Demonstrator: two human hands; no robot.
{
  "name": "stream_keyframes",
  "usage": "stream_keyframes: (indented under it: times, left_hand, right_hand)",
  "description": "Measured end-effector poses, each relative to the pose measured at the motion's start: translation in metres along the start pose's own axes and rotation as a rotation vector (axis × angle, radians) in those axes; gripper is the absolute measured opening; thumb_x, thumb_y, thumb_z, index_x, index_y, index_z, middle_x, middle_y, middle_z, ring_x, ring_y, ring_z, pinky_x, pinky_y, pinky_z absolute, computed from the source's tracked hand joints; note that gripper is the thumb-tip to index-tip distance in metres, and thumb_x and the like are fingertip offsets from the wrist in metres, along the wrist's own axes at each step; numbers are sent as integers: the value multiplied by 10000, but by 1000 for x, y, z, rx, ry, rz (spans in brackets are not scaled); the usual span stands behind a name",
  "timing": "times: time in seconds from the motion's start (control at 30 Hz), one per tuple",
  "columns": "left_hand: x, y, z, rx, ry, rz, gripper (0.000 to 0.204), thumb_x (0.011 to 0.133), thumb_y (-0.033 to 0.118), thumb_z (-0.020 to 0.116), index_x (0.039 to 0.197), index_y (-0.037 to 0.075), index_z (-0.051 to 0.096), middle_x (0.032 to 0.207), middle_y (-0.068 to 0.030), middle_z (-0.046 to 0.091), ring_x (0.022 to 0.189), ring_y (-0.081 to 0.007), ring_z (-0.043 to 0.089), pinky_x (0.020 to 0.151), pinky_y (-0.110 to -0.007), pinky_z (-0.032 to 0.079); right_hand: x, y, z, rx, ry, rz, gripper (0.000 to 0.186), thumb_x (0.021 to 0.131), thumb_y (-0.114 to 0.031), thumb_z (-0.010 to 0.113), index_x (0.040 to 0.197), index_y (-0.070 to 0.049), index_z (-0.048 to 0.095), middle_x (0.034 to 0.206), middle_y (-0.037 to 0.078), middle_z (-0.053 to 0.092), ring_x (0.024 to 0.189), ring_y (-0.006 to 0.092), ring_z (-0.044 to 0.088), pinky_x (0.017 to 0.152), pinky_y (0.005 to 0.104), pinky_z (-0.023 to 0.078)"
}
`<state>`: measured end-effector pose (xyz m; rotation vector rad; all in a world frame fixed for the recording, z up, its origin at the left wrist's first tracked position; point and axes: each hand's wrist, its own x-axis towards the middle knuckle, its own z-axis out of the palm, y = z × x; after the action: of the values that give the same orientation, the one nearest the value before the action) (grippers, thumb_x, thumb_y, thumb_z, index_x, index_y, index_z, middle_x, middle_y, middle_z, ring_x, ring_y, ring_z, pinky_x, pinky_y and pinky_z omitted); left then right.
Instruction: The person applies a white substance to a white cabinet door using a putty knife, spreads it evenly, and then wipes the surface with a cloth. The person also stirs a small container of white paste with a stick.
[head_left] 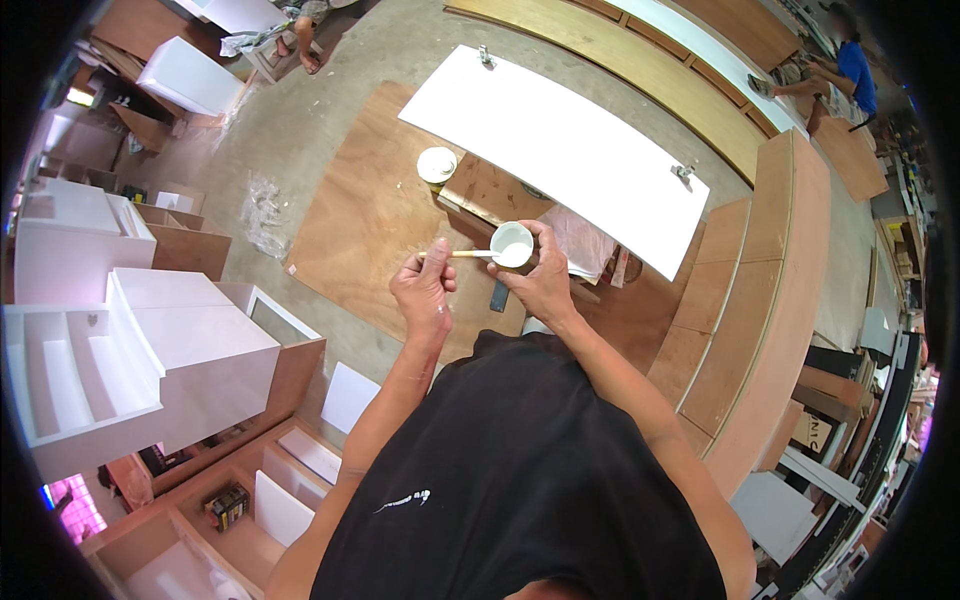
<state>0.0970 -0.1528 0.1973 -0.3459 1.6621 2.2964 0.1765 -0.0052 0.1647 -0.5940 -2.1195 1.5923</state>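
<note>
My left hand [425, 288] pinches a slim paintbrush [465, 254] by its yellowish handle. The brush lies nearly level, its pale end at the mouth of a small white cup [511, 231]. Wrapped around that cup from the right is my right hand [546, 276]. White paint-like stuff shows inside the cup, which tilts toward me. Just beyond my hands lies a long white cabinet door [560, 140], with a metal hinge [486, 57] at its far left and another hinge [682, 174] at its right end. A can with a white top [437, 166] stands left of the door.
Plywood sheet [345, 190] covers the floor ahead. Under the door are a wooden support [487, 190] and a plastic bag [580, 240]. White cabinets [200, 330] stand left, long wooden carcasses [765, 260] right. Another person [850, 80] sits at the far right; someone's feet [307, 55] show far left.
</note>
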Motion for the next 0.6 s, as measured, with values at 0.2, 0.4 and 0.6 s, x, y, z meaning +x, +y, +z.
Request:
stream_keyframes:
  times: [0.2, 0.4, 0.6]
  left_hand:
    - [30, -11, 30, 53, 94, 108, 204, 905, 195, 766, 810, 51, 658, 663, 4, 600, 534, -56, 541, 469, -189, 435]
    - [43, -33, 56, -8, 39, 11, 177, 920, 204, 748, 885, 58, 654, 714, 3, 624, 562, -63, 562, 488, -197, 453]
    - [82, -16, 13, -359, -53, -191, 99, 951, 187, 696, 960, 103, 643, 781, 0, 648, 640, -90, 599, 563, -228, 496]
  right_hand:
    - [50, 6, -30, -39, -50, -2, 642, 707, -209, 872, 1226, -55, 526, 1097, 129, 667, 1032, 278, 659, 884, 383, 517]
    - [83, 16, -39, 5, -121, 24, 642, 718, -195, 860, 1245, -55, 521, 1111, 134, 659, 1048, 266, 649, 893, 388, 520]
    - [126, 76, -39, 15, -15, 40, 645, 675, -208, 878, 1224, -48, 579, 1153, 129, 627, 1082, 263, 609, 935, 395, 495]
